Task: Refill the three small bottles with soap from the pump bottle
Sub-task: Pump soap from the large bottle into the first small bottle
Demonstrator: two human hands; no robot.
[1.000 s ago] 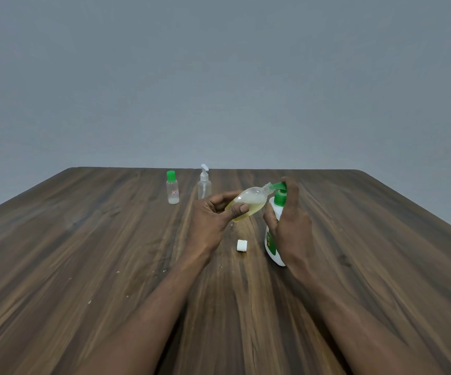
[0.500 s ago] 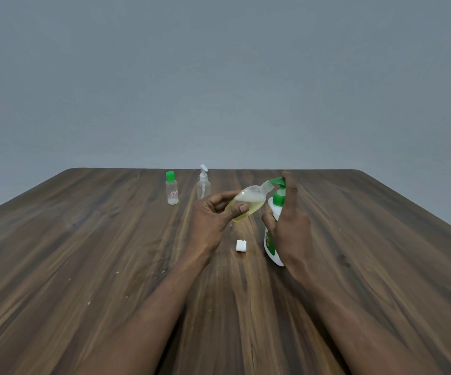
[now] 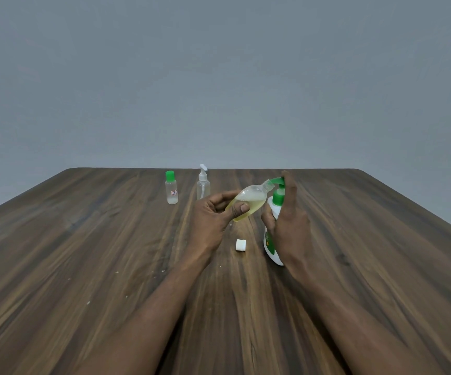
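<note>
Small bottle (image 3: 247, 201), part-filled with yellowish soap, is tilted with its neck at the spout of the pump bottle (image 3: 271, 240), mid-table. Light, thin plastic, probably slick; grip the belly. Left hand (image 3: 213, 216) pinches it there. Right hand (image 3: 290, 221) clasps the pump bottle, forefinger atop the pump. White cap (image 3: 241, 245) lies just nearer. Green-capped bottle (image 3: 171, 188) and clear pump-top bottle (image 3: 203, 185) stand far left. Dark wood-grain table (image 3: 83, 266); grey wall (image 3: 219, 77).

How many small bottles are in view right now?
3. A green-capped bottle stands far left; a white-pump bottle stands just right of it; the third bottle, tilted, is held by the left hand at the pump bottle nozzle. None looks hidden.
</note>
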